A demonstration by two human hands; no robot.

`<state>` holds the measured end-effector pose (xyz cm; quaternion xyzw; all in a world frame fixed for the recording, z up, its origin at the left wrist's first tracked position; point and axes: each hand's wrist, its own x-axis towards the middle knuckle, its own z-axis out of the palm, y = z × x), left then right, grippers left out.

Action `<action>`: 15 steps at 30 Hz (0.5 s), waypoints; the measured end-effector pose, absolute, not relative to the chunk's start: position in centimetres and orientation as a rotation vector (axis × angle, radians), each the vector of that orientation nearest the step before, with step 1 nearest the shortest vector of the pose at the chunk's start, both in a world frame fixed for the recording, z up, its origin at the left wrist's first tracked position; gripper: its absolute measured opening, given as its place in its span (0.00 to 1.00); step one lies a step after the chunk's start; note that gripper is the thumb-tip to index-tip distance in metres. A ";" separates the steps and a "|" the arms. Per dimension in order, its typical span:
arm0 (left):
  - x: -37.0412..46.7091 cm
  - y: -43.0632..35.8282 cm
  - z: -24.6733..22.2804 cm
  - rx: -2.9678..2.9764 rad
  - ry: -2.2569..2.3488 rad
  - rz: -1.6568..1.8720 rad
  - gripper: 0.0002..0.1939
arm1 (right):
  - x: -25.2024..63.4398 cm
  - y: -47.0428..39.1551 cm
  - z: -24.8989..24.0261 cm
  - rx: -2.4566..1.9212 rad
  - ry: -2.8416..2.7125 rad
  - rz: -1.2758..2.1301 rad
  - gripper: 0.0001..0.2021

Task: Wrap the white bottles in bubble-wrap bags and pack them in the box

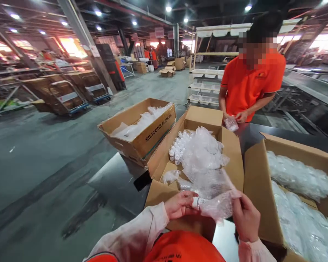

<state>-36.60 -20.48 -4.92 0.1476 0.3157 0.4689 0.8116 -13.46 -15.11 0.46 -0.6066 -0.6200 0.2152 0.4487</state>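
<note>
In my left hand is a small white bottle, gripped at its capped end. Its other end sits inside a bubble wrap bag. My right hand pinches the far edge of that bag. Both hands are over the near flap of an open cardboard box. Inside this box, several white bottles stand grouped at the left, beside a heap of loose bubble wrap.
Left of the box, a carton marked SILICONE RUBBER contains clear wrap. Another carton at right holds wrapped bundles. Across the table, a co-worker in an orange shirt handles a small wrapped item. A dark phone-like object lies near the box.
</note>
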 end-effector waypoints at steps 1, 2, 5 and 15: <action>-37.5 -21.0 -4.9 0.297 0.661 1.003 0.19 | -13.5 -14.3 1.0 -1.530 -1.454 0.471 0.20; -38.5 -21.5 -5.0 0.293 0.655 1.020 0.19 | -13.9 -13.4 1.9 -1.527 -1.391 0.427 0.22; -41.6 -23.5 -5.3 0.284 0.685 1.101 0.20 | -17.1 -10.5 6.0 -1.299 -1.408 0.385 0.22; -47.3 -30.4 -8.6 0.158 0.805 1.402 0.22 | -47.3 0.2 15.7 -0.258 -2.560 0.383 0.11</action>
